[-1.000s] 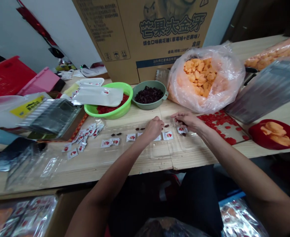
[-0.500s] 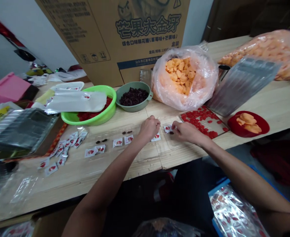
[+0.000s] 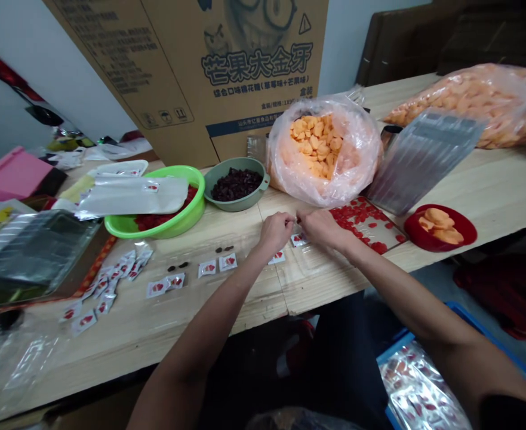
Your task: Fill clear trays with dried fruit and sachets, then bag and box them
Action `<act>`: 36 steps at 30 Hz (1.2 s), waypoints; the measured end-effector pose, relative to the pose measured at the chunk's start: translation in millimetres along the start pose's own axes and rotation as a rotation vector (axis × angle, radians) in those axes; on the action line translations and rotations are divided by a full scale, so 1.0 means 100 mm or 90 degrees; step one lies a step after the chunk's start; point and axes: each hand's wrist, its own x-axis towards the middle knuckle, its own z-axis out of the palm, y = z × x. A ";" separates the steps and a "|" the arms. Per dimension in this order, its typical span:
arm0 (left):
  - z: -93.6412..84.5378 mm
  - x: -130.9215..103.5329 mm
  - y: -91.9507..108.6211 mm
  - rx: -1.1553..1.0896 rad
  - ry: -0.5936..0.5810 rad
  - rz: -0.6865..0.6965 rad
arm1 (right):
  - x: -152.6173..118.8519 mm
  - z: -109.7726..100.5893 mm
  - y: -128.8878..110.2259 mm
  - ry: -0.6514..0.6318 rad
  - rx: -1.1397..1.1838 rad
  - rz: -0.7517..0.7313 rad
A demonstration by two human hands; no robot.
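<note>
My left hand (image 3: 277,230) and my right hand (image 3: 319,227) are close together above the clear plastic trays, fingertips pinched. Whatever they pinch is too small to make out. Below my right hand lies a small white-and-red sachet (image 3: 298,239); another sachet (image 3: 277,257) sits beside my left wrist. Further left, the clear tray (image 3: 209,289) holds sachets in pairs, such as this sachet (image 3: 207,268), with small dark pieces (image 3: 225,249) behind them. A grey-green bowl (image 3: 263,186) of dark pieces stands behind my left hand.
A green basin (image 3: 110,226) with red contents stands left, near a pile of loose sachets (image 3: 114,272). Behind my right hand are an open bag of orange candies (image 3: 319,143), a red-patterned sheet (image 3: 365,221), stacked clear trays (image 3: 424,161) and a red bowl (image 3: 466,230). A large carton (image 3: 177,60) stands behind.
My right hand has moved left and back, away from the dark piece by the sachet, and now nearly meets my left hand. The camera view has shifted slightly.
</note>
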 end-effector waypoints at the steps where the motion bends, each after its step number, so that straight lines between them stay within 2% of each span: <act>1: 0.01 0.02 0.01 0.015 -0.003 -0.002 | 0.04 0.02 0.01 -0.006 -0.002 -0.005; 5: 0.04 0.08 0.02 0.077 -0.017 0.025 | 0.10 0.05 0.20 -0.001 0.096 0.013; 8: 0.10 0.15 0.06 0.127 -0.036 0.079 | 0.11 0.06 0.42 -0.006 0.216 0.022; 10: 0.15 0.20 0.09 0.169 -0.063 0.127 | 0.13 0.08 0.51 -0.001 0.238 0.022; 13: 0.21 0.27 0.13 0.207 -0.102 0.182 | 0.19 0.11 0.51 0.024 0.247 0.007; 18: 0.24 0.30 0.07 0.147 -0.107 0.184 | 0.24 0.12 0.49 0.005 0.258 0.000; 22: 0.25 0.31 -0.04 0.103 -0.117 0.249 | 0.17 0.12 0.58 0.020 0.251 0.003; 26: 0.23 0.31 -0.07 0.071 -0.123 0.258 | 0.06 0.14 0.61 0.027 0.217 -0.033; 32: 0.23 0.28 -0.05 0.085 -0.092 0.200 | 0.08 0.09 0.47 -0.052 0.045 -0.043; 36: 0.29 0.29 -0.07 0.099 -0.107 0.182 | 0.15 0.03 0.40 -0.113 0.006 -0.015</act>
